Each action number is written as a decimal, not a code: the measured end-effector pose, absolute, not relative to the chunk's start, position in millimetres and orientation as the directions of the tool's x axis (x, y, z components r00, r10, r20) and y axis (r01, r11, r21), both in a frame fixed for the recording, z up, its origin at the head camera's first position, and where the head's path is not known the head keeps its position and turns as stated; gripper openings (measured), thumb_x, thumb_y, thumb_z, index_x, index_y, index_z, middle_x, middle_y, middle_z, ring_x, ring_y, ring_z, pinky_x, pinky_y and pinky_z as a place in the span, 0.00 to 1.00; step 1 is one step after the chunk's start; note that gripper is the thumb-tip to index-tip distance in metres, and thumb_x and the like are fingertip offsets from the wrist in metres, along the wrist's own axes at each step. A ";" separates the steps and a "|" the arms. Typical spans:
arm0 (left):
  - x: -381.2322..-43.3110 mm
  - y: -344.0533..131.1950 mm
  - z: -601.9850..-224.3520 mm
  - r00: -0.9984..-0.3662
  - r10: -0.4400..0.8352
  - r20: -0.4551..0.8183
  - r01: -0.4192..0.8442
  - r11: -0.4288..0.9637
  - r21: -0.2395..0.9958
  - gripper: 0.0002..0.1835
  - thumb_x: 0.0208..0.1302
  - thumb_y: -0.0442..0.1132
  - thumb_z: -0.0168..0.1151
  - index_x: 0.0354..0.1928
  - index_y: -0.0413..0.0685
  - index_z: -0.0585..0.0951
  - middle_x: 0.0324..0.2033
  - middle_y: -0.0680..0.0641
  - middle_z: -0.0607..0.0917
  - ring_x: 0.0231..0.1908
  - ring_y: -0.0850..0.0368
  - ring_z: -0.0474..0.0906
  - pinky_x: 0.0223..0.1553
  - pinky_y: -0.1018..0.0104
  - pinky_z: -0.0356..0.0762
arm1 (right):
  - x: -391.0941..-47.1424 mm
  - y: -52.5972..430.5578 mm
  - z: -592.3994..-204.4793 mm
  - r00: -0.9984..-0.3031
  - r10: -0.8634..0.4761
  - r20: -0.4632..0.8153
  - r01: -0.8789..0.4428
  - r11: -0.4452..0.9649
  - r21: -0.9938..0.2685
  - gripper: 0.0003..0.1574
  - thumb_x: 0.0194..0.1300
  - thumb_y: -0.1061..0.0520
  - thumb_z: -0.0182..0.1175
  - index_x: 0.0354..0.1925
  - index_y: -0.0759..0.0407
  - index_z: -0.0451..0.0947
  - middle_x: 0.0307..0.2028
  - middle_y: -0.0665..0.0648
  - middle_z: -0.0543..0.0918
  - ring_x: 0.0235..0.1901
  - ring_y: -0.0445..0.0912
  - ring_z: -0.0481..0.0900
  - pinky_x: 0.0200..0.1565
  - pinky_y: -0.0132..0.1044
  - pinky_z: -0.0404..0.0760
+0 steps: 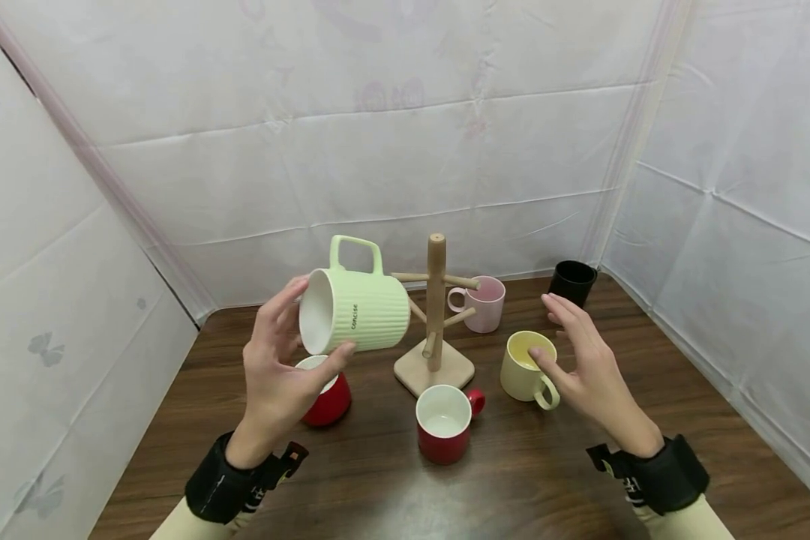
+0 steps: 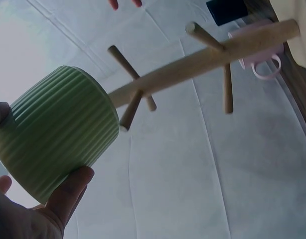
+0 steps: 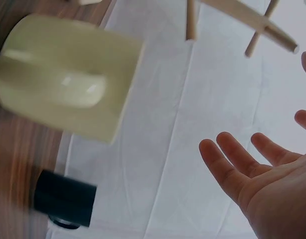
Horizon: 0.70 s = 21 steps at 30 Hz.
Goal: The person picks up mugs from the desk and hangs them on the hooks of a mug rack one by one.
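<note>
My left hand [image 1: 283,360] grips a light green ribbed mug [image 1: 371,311] by its body, thumb below and fingers behind the rim. The mug is tipped on its side above the table, handle upward, mouth to the left, with "concise" printed on it. Just right of its base stands a wooden mug tree [image 1: 436,300] with several pegs, all bare. My right hand [image 1: 590,367] hovers with spread fingers, its thumb overlapping a yellow mug [image 1: 518,379] in the head view. In the right wrist view the fingers [image 3: 225,167] are apart from the yellow mug [image 3: 68,74].
A red mug [image 1: 443,442] with a white inside stands in front of the tree. Another red mug [image 1: 331,405] is partly hidden behind my left hand. A pink mug [image 1: 487,307] and a black mug [image 1: 572,281] stand at the back right, near the white cloth wall [image 1: 378,172].
</note>
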State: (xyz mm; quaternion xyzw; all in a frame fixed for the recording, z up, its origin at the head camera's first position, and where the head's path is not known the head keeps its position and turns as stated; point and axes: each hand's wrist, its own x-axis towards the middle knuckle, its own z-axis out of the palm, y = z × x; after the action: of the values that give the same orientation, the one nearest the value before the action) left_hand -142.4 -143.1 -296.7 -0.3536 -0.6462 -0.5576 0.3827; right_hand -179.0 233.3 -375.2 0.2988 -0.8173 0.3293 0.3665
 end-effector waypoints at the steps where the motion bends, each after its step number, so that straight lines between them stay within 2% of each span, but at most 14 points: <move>1: -141.6 -140.5 -297.1 -0.454 0.033 0.891 0.887 0.118 0.447 0.42 0.40 0.18 0.72 0.62 0.21 0.65 0.58 0.24 0.71 0.54 0.44 0.77 0.44 0.70 0.81 | -178.7 230.4 -373.5 -0.548 -0.254 0.797 -0.738 0.595 -0.318 0.42 0.68 0.40 0.58 0.70 0.62 0.63 0.68 0.60 0.66 0.56 0.51 0.74 0.58 0.24 0.67; 7: -139.8 -128.6 -302.9 -0.425 0.053 0.903 0.904 0.072 0.421 0.38 0.48 0.27 0.74 0.60 0.19 0.65 0.57 0.23 0.71 0.56 0.40 0.75 0.46 0.67 0.81 | -175.2 215.3 -366.0 -0.531 -0.286 0.798 -0.771 0.553 -0.315 0.42 0.69 0.38 0.56 0.70 0.63 0.63 0.69 0.60 0.65 0.56 0.51 0.74 0.58 0.23 0.68; 15: -148.1 -121.3 -326.6 -0.414 0.076 0.907 0.910 0.009 0.415 0.41 0.49 0.33 0.77 0.60 0.21 0.65 0.59 0.24 0.70 0.59 0.40 0.74 0.48 0.62 0.82 | -168.5 196.9 -359.7 -0.511 -0.321 0.797 -0.816 0.472 -0.333 0.45 0.67 0.38 0.58 0.69 0.66 0.62 0.67 0.63 0.66 0.57 0.49 0.74 0.57 0.24 0.70; 17: -147.6 -118.2 -329.4 -0.407 0.086 0.909 0.912 -0.016 0.410 0.41 0.49 0.34 0.77 0.60 0.20 0.65 0.59 0.24 0.69 0.58 0.40 0.74 0.48 0.62 0.82 | -163.7 191.4 -354.9 -0.516 -0.336 0.788 -0.821 0.455 -0.344 0.46 0.66 0.41 0.62 0.69 0.67 0.61 0.68 0.64 0.66 0.58 0.49 0.73 0.58 0.24 0.70; 21: -143.3 -110.7 -329.7 -0.392 0.106 0.914 0.914 -0.066 0.400 0.41 0.50 0.32 0.76 0.60 0.20 0.64 0.58 0.22 0.68 0.57 0.41 0.75 0.48 0.63 0.82 | -151.2 179.6 -342.0 -0.528 -0.371 0.764 -0.828 0.423 -0.367 0.50 0.57 0.55 0.72 0.70 0.69 0.59 0.67 0.65 0.65 0.59 0.50 0.72 0.58 0.28 0.72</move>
State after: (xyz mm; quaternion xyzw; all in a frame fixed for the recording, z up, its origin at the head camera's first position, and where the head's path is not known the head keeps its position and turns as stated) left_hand -143.3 -110.7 -329.7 -0.4315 -0.5910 -0.5888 0.3434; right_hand -151.2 179.6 -342.0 0.3807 -0.7878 0.3789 0.3016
